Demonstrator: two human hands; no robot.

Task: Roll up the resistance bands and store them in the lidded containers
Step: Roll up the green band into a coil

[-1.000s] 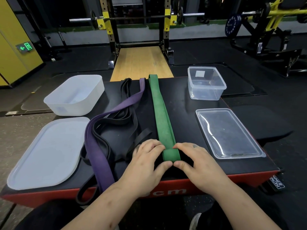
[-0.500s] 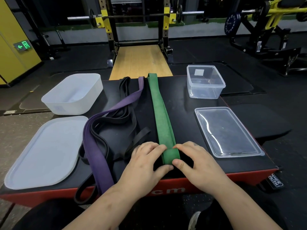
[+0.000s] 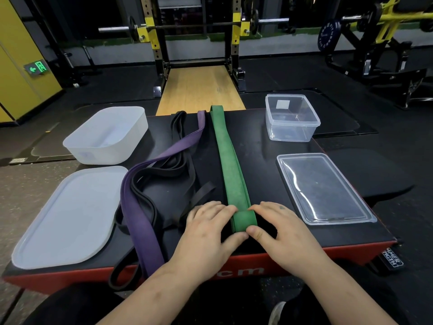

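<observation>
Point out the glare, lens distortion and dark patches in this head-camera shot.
Head view: white glare streaks run along the clear lid; the wide-angle lens bows the box's red front edge and tilts the yellow wall; the squat rack behind is dim; the black bands blend into the black top; the green band, left hand and right hand are sharp and evenly lit.

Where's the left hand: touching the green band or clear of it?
Touching. The head view shows the left hand pinching the folded near end of the green band, fingertips on top, thumb at its front edge.
</observation>
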